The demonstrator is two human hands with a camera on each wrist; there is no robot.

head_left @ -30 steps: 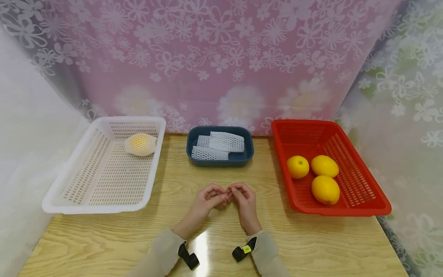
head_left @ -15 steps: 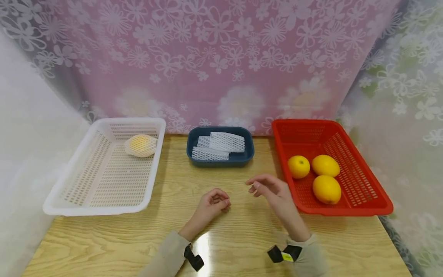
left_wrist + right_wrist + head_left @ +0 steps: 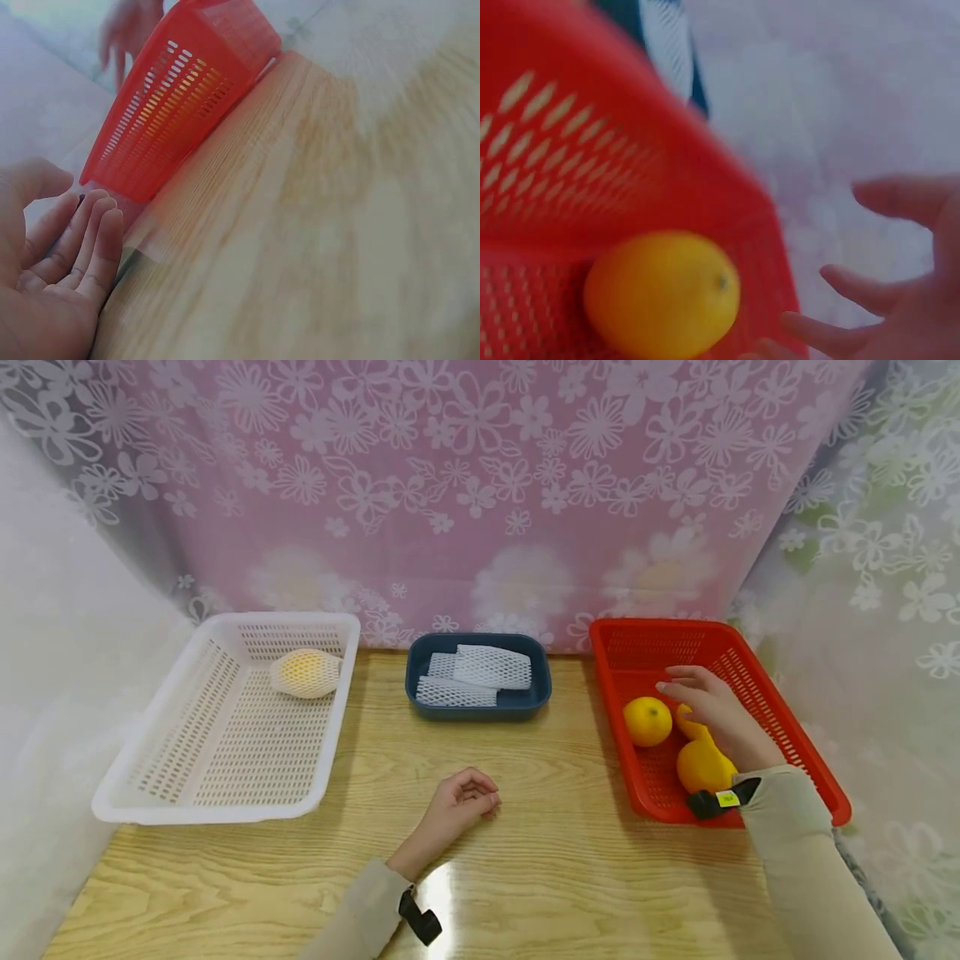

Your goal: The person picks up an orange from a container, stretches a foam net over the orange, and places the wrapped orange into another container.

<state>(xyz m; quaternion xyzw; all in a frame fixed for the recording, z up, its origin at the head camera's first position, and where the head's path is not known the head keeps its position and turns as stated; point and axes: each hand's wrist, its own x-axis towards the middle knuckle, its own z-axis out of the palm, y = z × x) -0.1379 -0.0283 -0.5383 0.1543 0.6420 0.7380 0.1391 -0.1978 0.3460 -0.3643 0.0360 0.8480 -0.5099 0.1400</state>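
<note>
hanging over the red basket, the right grip has parted fingers

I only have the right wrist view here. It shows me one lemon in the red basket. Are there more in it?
Observer: Yes, the head view shows three lemons in the red basket, one partly covered by the right hand.
Operator: What's the left hand doing?
Observer: The left hand is at the wooden table, fingers loosely curled, holding nothing.
Operator: Is any fruit in a net sleeve?
Observer: One yellow fruit in a white foam net, inside the white basket.
</note>
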